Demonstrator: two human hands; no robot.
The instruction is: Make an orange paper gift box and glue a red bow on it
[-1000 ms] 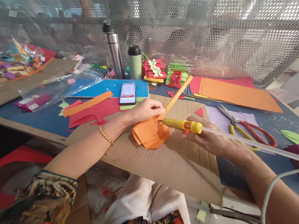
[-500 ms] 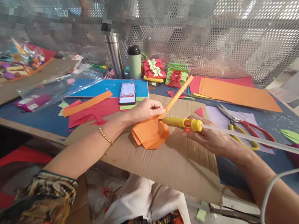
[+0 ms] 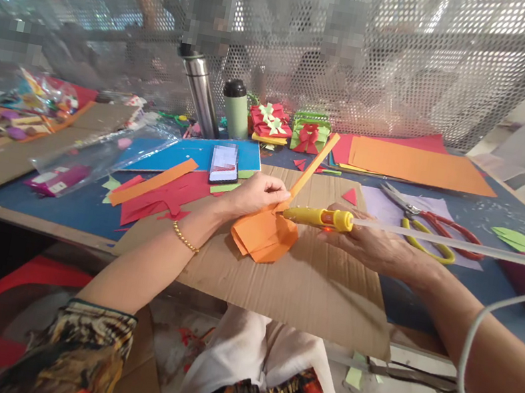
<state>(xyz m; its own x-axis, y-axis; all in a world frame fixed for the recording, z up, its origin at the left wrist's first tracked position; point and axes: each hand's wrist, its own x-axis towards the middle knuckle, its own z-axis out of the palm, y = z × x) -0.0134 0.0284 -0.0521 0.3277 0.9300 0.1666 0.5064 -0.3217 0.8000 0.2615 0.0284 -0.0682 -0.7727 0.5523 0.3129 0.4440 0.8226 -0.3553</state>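
My left hand (image 3: 260, 193) pinches a folded orange paper piece (image 3: 265, 236) by its upper edge. A narrow orange paper strip (image 3: 315, 168) rises from it, slanting up to the right. In my right hand (image 3: 356, 240) is a yellow glue gun (image 3: 322, 218), its tip at the upper edge of the orange paper, close to my left fingertips. A long clear glue stick (image 3: 438, 239) runs out of its back end to the right. Beneath both hands lies a brown cardboard sheet (image 3: 321, 295).
Scissors (image 3: 432, 226) lie on lilac paper to the right. A phone (image 3: 225, 164), red paper (image 3: 161, 195) and an orange strip (image 3: 153, 181) are to the left. Behind stand a steel flask (image 3: 202, 94), a green bottle (image 3: 235, 110) and small paper boxes (image 3: 310, 132). A white cable (image 3: 468, 355) loops at right.
The glue gun has shifted very slightly left, its tip nearer the orange paper. My left hand and the paper stay almost still.
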